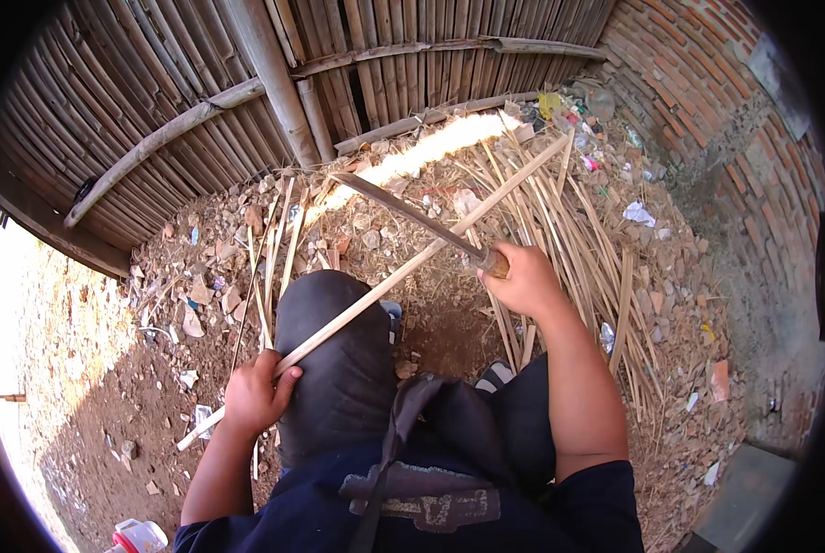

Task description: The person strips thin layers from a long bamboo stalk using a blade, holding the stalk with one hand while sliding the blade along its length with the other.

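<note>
My left hand [258, 392] is closed round the lower part of a long pale wooden strip [376, 293], which looks like split bamboo. The strip slants up to the right across my left knee, its far end over a pile of similar strips. In my right hand [526, 284] is the wooden handle of a machete [403, 212]. Its long dark blade points up and to the left and crosses the strip near the handle. Whether the edge touches the strip, I cannot tell.
Many pale strips [578, 249] lie in a heap on the right, and several more [274, 240] on the left. Stones and litter cover the ground. A bamboo wall [154, 101] stands ahead, a brick wall [754, 212] at right. A plastic container [141, 536] sits at lower left.
</note>
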### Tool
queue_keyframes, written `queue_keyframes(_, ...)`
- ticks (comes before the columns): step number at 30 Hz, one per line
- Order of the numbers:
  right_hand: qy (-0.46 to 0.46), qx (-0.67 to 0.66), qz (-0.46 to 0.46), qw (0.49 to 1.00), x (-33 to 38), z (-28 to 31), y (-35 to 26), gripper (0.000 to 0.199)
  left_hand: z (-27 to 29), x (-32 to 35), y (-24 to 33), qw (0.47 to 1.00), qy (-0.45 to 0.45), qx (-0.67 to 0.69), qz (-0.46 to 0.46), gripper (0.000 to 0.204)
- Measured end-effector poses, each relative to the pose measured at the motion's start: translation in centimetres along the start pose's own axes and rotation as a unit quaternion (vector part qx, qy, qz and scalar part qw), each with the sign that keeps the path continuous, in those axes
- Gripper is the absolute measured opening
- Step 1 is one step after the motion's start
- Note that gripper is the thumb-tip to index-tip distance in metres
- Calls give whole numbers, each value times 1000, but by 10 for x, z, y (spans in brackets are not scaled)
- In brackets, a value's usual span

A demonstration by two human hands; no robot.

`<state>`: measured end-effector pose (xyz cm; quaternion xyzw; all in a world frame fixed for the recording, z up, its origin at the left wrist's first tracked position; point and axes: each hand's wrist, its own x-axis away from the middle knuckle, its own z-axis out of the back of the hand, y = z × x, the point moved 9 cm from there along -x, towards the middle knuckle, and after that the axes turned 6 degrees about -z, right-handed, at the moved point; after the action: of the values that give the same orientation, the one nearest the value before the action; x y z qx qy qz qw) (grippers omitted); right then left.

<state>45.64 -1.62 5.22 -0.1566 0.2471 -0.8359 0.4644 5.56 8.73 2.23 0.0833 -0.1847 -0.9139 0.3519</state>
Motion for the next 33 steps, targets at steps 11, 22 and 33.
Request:
queue_keyframes(11,-11,57,141,988,11,-24,-26,27,-25,27,-18,933,-175,285,133,49)
queue_keyframes(22,-10,84,142,986,13,-48,-40,21,-9,25,10,999,-24,-6,40,43)
queue_keyframes(33,-48,73,70,994,5,-53,-26,24,-15,1,-17,965,-177,184,60,50)
